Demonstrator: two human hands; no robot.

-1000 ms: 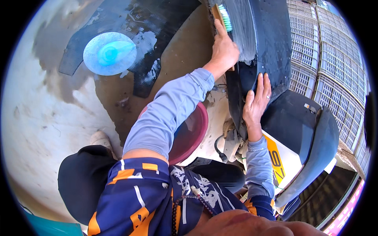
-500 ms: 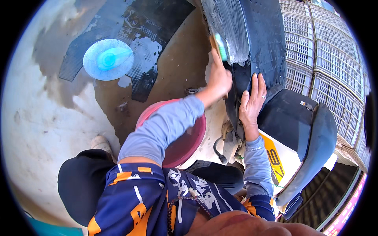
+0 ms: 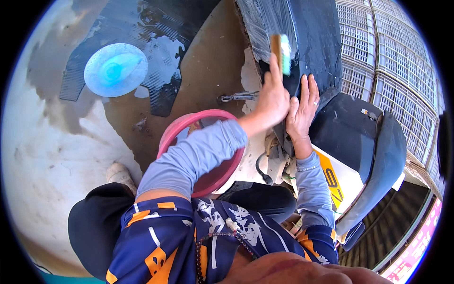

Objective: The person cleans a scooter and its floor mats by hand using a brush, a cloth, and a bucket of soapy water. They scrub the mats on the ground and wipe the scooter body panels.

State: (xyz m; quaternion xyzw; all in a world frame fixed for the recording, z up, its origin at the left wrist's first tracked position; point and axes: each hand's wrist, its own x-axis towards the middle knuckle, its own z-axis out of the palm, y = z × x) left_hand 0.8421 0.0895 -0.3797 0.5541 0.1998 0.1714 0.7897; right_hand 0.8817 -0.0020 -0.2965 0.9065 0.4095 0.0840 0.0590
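My left hand (image 3: pixel 273 98) is closed around a scrub brush (image 3: pixel 281 54) with a brown back and pale green-white bristles. The bristles, slightly smeared by motion, are at a long dark padded panel (image 3: pixel 318 45) that looks like a seat. Streaky whitish suds (image 3: pixel 267 26) coat the panel's left face. My right hand (image 3: pixel 302 111) rests on the panel's near end, palm down with fingers stretched out and a ring on one finger. Below my left forearm stands a red-pink tub (image 3: pixel 166 135), partly hidden by the sleeve; what it contains is hard to make out.
A pale blue bowl (image 3: pixel 101 83) with a bright blue item in it sits on a wet black mat (image 3: pixel 163 94) at the left. Stacked white plastic crates (image 3: pixel 402 61) line the right side. Nearer are another dark seat (image 3: pixel 340 137) and a yellow-white board (image 3: pixel 347 187).
My left hand has moved the brush rightward, from the panel's left edge onto its face. My right hand stays on the panel. The whole view has shifted slightly.
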